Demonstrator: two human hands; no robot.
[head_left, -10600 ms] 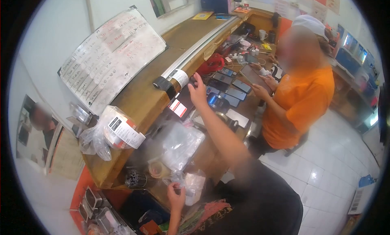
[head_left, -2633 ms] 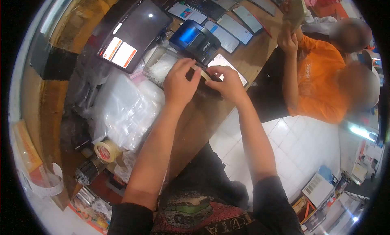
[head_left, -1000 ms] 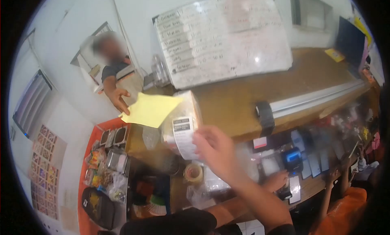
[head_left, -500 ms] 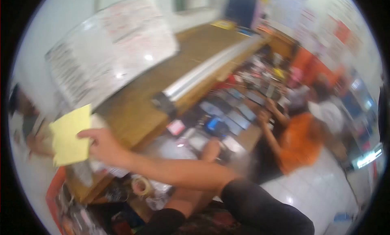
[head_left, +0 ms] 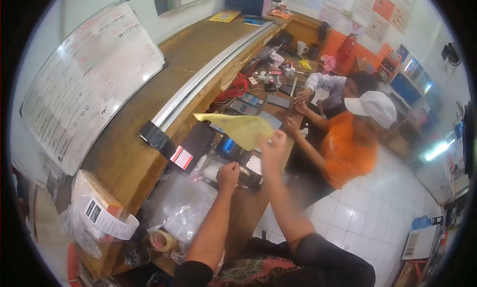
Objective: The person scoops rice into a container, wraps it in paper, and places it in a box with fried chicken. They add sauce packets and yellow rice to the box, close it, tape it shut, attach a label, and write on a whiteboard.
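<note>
A thin yellow cloth (head_left: 236,128) hangs from my right hand (head_left: 272,145), which pinches its near corner; the cloth spreads leftward over the workbench. That hand is slightly blurred. Close beside it on the left, my left hand (head_left: 228,175) is closed in a fist above the bench; whatever it may hold is hidden. Beneath and around the hands lie a blue-lit device (head_left: 227,147), a white-labelled item (head_left: 254,164) and a black box (head_left: 195,147) with a red-and-white label (head_left: 182,158).
Clear plastic bags (head_left: 176,202) and a tape roll (head_left: 161,241) lie at the near end. Along the left runs a wooden shelf (head_left: 129,173) bearing a metal rail (head_left: 208,78) and a wrapped box (head_left: 97,202). A co-worker in orange (head_left: 345,145) sits at the bench's right, another person beyond.
My right hand has swung from far left across to the bench with the yellow cloth, uncovering the wrapped box. A person at the far left is no longer visible there. The view has turned.
</note>
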